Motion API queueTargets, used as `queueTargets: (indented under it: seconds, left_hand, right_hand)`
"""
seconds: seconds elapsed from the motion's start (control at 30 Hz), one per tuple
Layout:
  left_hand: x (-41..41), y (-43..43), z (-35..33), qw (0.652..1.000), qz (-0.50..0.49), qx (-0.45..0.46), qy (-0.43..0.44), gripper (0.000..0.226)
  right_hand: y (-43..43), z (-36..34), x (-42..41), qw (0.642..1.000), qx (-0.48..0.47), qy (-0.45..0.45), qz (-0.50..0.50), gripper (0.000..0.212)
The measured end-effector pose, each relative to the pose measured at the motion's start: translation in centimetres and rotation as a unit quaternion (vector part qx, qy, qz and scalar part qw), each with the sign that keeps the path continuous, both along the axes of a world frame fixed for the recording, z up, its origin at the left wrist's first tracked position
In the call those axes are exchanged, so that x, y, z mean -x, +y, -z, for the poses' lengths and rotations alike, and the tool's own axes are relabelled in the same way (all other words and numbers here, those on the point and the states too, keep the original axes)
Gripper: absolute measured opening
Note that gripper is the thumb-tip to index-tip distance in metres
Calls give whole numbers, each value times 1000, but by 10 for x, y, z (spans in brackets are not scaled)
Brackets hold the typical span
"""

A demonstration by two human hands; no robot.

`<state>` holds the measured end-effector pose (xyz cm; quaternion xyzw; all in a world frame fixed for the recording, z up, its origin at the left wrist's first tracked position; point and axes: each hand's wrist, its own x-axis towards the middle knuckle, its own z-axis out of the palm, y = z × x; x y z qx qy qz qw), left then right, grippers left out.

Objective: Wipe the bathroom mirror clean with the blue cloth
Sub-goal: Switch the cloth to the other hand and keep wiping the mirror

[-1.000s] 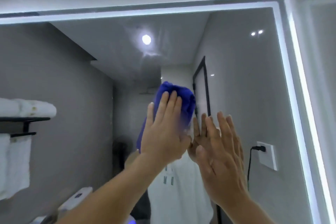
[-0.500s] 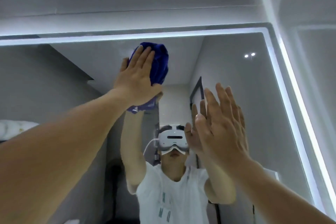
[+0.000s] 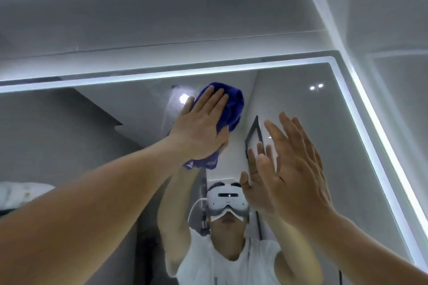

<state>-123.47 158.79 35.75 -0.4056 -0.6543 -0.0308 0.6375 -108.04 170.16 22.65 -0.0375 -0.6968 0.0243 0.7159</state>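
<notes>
My left hand [image 3: 203,129] is flat, fingers straight, pressing the blue cloth [image 3: 232,106] onto the mirror [image 3: 69,136] high up, just under its lit top edge [image 3: 162,74]. My right hand [image 3: 296,169] is spread wide and holding nothing, up near the glass just beside it. Can't tell if it's touching.

The deep-blue wiping cloth [image 3: 232,109] looks like soft, plush fabric, matt and crumpled into folds. The large rectangular wall mirror [image 3: 291,99] is smooth, glossy glass, with a faint streaky haze beside the cloth. Its lit white edge band [image 3: 139,77] looks frosted. The pale grey wall panel [image 3: 162,18] above is smooth and matt.
</notes>
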Motion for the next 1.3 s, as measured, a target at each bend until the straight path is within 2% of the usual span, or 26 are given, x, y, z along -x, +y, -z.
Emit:
queueTargets:
  seconds: [0.2, 0.3, 0.43, 0.53, 0.63, 0.73, 0.8, 0.93, 1.07, 1.17, 1.3]
  left_hand:
    - [-3, -12, -86, 984, 17, -116, -130, 70]
    - [17, -39, -78, 954, 25, -233, -187, 70]
    - [36, -64, -25, 928, 31, -317, -195, 70]
    - [36, -57, 14, 939, 42, -294, -172, 72]
    - [25, -31, 31, 982, 7, -172, -75, 73]
    - [16, -11, 6, 999, -17, -39, 19, 69]
    - [12, -6, -26, 999, -25, -22, 34, 69]
    - [6, -7, -81, 997, -5, -69, -37, 69]
    - [18, -28, -99, 979, 25, -168, -116, 72]
    - [38, -63, -88, 957, 14, -242, -161, 71]
    - [58, -93, -45, 942, 12, -287, -172, 70]
  right_hand:
    - [5, -5, 1, 1000, 4, -4, -4, 66]
    - [3, -8, 1, 1000, -3, 6, -15, 67]
    - [-2, -2, 3, 999, -19, 24, -34, 64]
    - [-8, 3, 5, 999, -15, 13, -47, 64]
    - [-9, 5, 4, 998, -17, 16, -54, 64]
    - [-6, 5, 2, 998, -15, 36, -46, 62]
    - [-4, 3, 4, 998, -13, 42, -39, 61]
    - [-7, -9, 16, 999, -17, 37, -25, 63]
    - [-11, -40, 26, 1000, -21, 2, -6, 65]
    - [-7, -64, 32, 1000, -7, -26, -1, 69]
    - [-9, -74, 52, 999, -6, -43, 22, 67]
